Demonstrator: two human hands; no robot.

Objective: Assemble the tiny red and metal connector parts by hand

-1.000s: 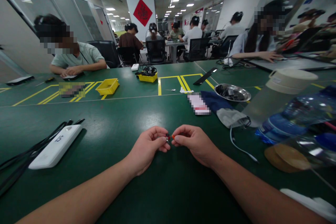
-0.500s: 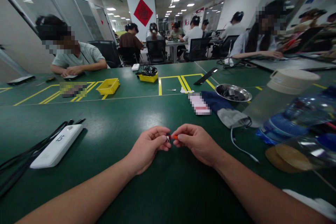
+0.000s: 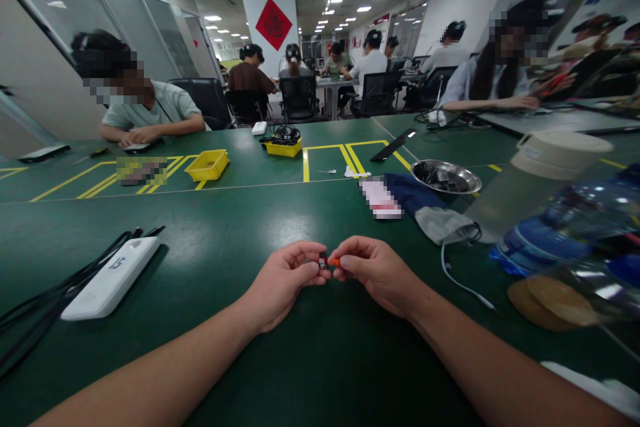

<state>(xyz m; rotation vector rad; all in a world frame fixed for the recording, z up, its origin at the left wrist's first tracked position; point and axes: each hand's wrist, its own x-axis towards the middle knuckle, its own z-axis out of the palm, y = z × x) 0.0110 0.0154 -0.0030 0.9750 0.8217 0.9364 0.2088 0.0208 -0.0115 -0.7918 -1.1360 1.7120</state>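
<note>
In the middle of the head view, my left hand (image 3: pixel 283 283) pinches a tiny black, red and white piece (image 3: pixel 323 260) between thumb and fingers. Its exact kind is too small to tell. Close on the right, the thumb and forefinger of my right hand (image 3: pixel 380 273) grip a small orange piece (image 3: pixel 335 261), partly hidden by the fingertips. The two pieces are very near each other; whether they touch I cannot make out. Both hands are held above the green table (image 3: pixel 320 360).
To the left lies a white power bank (image 3: pixel 113 278) beside black cables (image 3: pixel 65 287). Further off are yellow bins (image 3: pixel 207 165) and a metal bowl (image 3: pixel 445 177). A pouch (image 3: pixel 445 223), a tumbler (image 3: pixel 520 180) and plastic bottles (image 3: pixel 545 233) stand right. Other people sit beyond.
The black, red and white piece has turned slightly in my left fingers and shows more of its front. My right hand keeps its pinch on the orange piece, nearly unmoved.
</note>
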